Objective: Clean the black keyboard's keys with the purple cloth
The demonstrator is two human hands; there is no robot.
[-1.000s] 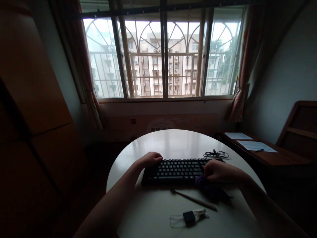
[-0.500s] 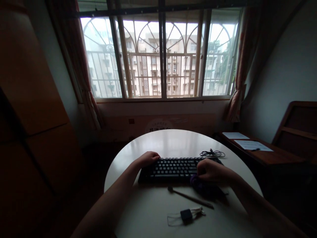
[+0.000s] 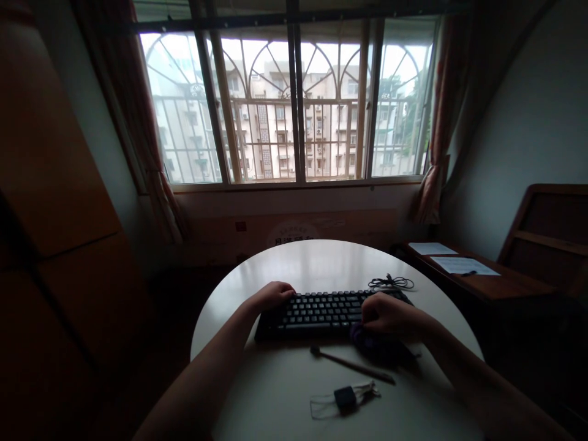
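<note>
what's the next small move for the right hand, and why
I'd probably slide the right hand a little leftward over the keys with the purple cloth: the hand seems to pinch the cloth at the right part of the keyboard, while the left hand rests on its far left corner, perhaps steadying it.

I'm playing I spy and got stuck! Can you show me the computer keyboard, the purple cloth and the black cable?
Computer keyboard (image 3: 320, 311): head view, on the keys near its middle.
Purple cloth (image 3: 374, 346): head view, on its dark, bunched folds.
Black cable (image 3: 390, 281): head view, where its loops gather.
</note>
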